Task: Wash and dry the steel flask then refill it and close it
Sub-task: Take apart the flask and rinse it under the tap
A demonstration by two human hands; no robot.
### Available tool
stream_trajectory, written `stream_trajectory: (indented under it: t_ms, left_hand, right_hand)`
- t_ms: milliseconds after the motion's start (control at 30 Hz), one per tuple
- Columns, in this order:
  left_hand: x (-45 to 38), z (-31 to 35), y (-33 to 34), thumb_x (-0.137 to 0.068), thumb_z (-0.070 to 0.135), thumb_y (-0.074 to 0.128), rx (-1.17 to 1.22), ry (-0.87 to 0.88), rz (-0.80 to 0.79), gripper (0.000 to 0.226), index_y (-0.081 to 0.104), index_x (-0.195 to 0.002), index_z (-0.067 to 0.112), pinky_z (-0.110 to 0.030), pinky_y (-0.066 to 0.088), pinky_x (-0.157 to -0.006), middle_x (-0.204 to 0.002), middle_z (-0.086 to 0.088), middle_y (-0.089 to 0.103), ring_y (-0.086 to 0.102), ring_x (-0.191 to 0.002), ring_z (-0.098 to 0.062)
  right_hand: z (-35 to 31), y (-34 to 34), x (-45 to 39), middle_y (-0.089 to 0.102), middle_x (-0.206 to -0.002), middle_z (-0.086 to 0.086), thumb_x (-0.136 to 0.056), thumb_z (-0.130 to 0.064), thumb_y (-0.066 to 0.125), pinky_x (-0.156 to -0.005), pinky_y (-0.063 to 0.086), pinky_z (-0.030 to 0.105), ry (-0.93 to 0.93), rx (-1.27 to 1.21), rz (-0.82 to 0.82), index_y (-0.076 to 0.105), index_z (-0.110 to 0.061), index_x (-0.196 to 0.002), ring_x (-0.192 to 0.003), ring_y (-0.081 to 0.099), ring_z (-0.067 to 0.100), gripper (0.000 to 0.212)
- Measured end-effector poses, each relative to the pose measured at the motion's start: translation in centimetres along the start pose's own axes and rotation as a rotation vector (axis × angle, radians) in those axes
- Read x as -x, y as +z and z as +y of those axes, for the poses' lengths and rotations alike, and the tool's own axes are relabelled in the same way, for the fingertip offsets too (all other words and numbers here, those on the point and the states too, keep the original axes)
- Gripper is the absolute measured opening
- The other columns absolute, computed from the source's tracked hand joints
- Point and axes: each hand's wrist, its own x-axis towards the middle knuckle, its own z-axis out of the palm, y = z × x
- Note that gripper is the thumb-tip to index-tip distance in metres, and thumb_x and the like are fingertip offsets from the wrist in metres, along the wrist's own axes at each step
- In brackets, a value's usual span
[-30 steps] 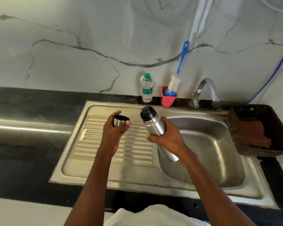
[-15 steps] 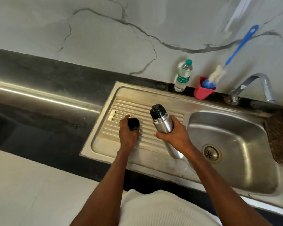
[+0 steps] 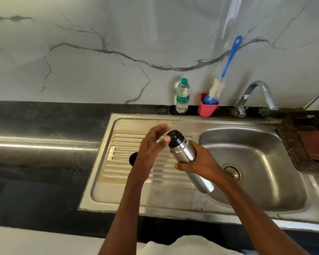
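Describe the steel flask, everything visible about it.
The steel flask is a slim cylinder of shiny brushed metal with a black stopper at its top. It is tilted, its top toward the wall and its base over the sink edge. The right hand grips its middle; the blurred left hand reaches for the stopper, open.

This is a home kitchen. A stainless steel sink (image 3: 256, 190) with a ribbed draining board (image 3: 122, 168) is set into a dark stone table (image 3: 44, 126) below a marble-patterned wall (image 3: 99, 43). A curved tap (image 3: 256, 92) stands behind the basin, with a red cup (image 3: 207, 109) holding a bottle brush (image 3: 228, 59), a plastic water bottle (image 3: 182, 96) and a woven basket (image 3: 293, 144) nearby.
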Motion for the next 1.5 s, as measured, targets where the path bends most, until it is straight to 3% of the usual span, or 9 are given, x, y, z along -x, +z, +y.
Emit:
stream_trajectory:
  t_ms: [233, 433, 533, 733, 933, 1033, 1167, 1333, 1500]
  left_hand:
    - [-2.7, 1.7, 9.5, -0.093, 0.000, 0.065, 0.295, -0.044, -0.146, 0.038, 0.060, -0.130, -0.003, -0.043, 0.050, -0.109, -0.127, -0.027, 0.069, 0.063, -0.129, -0.037]
    - [-3.7, 1.7, 16.4, -0.092, -0.006, 0.069, 0.091, -0.023, 0.140, 0.014, 0.072, -0.102, 0.005, -0.029, 0.056, -0.080, -0.089, -0.007, 0.072, 0.069, -0.086, -0.016]
    - [-3.8, 1.7, 18.7, -0.087, 0.011, 0.078, 0.024, -0.014, 0.203, 0.027, 0.072, -0.113, 0.005, -0.025, 0.054, -0.080, -0.097, -0.004, 0.073, 0.068, -0.088, -0.009]
    - [-3.5, 1.5, 17.8, -0.091, -0.001, 0.063, 0.346, -0.095, -0.214, 0.061, 0.048, -0.149, 0.002, -0.034, 0.053, -0.097, -0.122, -0.017, 0.068, 0.062, -0.116, -0.026]
    - [-2.3, 1.3, 20.9, -0.073, 0.011, 0.094, -0.004, -0.136, 0.324, 0.058, 0.067, -0.123, 0.006, -0.023, 0.057, -0.070, -0.097, -0.005, 0.073, 0.070, -0.083, -0.009]
    - [-1.9, 1.2, 20.1, -0.069, 0.043, 0.091, -0.039, -0.168, 0.209, 0.075, 0.062, -0.133, 0.016, -0.021, 0.055, -0.080, -0.117, -0.008, 0.066, 0.067, -0.101, -0.008]
    - [-1.1, 1.4, 17.4, -0.086, 0.003, 0.068, 0.240, -0.109, -0.069, 0.070, 0.048, -0.152, 0.010, -0.028, 0.050, -0.101, -0.142, -0.017, 0.058, 0.058, -0.125, -0.017]
    - [-0.3, 1.7, 16.7, -0.080, 0.015, 0.087, -0.036, -0.108, 0.229, 0.055, 0.068, -0.132, 0.020, -0.022, 0.055, -0.078, -0.099, -0.009, 0.070, 0.069, -0.091, -0.012]
    - [0.4, 1.7, 14.0, -0.085, 0.018, 0.070, 0.020, -0.111, -0.025, 0.061, 0.058, -0.145, 0.020, -0.023, 0.050, -0.096, -0.140, -0.013, 0.058, 0.060, -0.120, -0.008]
  right_hand:
    - [0.3, -6.0, 1.4, 0.075, -0.104, 0.002, -0.072, -0.020, 0.090, -0.085, 0.061, 0.042, -0.013, -0.142, -0.191, 0.068, -0.029, -0.116, -0.096, 0.072, 0.022, 0.049]
    - [2.0, -8.6, 2.3, 0.073, -0.093, -0.011, -0.061, -0.038, 0.090, -0.074, 0.058, 0.039, 0.033, 0.015, 0.101, 0.062, -0.036, -0.105, -0.083, 0.068, 0.009, 0.052]
    - [3.0, -9.3, 2.4, 0.070, -0.093, -0.015, -0.057, -0.042, 0.088, -0.069, 0.053, 0.032, 0.044, 0.089, 0.231, 0.057, -0.039, -0.106, -0.082, 0.066, 0.006, 0.058]
    - [4.2, -14.3, 3.7, 0.075, -0.096, -0.012, -0.067, -0.014, 0.093, -0.070, 0.052, 0.018, -0.011, -0.159, -0.025, 0.068, -0.029, -0.116, -0.085, 0.069, 0.002, 0.057]
    - [5.0, -13.2, 3.7, 0.070, -0.093, -0.017, -0.055, -0.045, 0.090, -0.071, 0.056, 0.032, -0.023, 0.146, 0.122, 0.060, -0.039, -0.105, -0.081, 0.065, 0.003, 0.059]
    - [5.2, -13.0, 3.6, 0.070, -0.094, -0.016, -0.055, -0.044, 0.090, -0.073, 0.058, 0.035, -0.059, 0.134, 0.100, 0.060, -0.038, -0.109, -0.082, 0.066, 0.004, 0.062]
    - [5.4, -12.7, 3.4, 0.070, -0.091, -0.012, -0.057, -0.034, 0.095, -0.073, 0.058, 0.037, -0.055, 0.043, 0.091, 0.062, -0.035, -0.101, -0.081, 0.067, 0.011, 0.055]
    - [4.6, -11.2, 3.3, 0.070, -0.094, -0.015, -0.054, -0.041, 0.092, -0.072, 0.057, 0.034, -0.086, 0.101, 0.046, 0.060, -0.038, -0.106, -0.083, 0.066, 0.006, 0.061]
    - [4.1, -9.4, 2.9, 0.070, -0.096, -0.014, -0.052, -0.046, 0.090, -0.076, 0.058, 0.039, -0.099, 0.108, 0.025, 0.061, -0.036, -0.111, -0.084, 0.067, 0.007, 0.067]
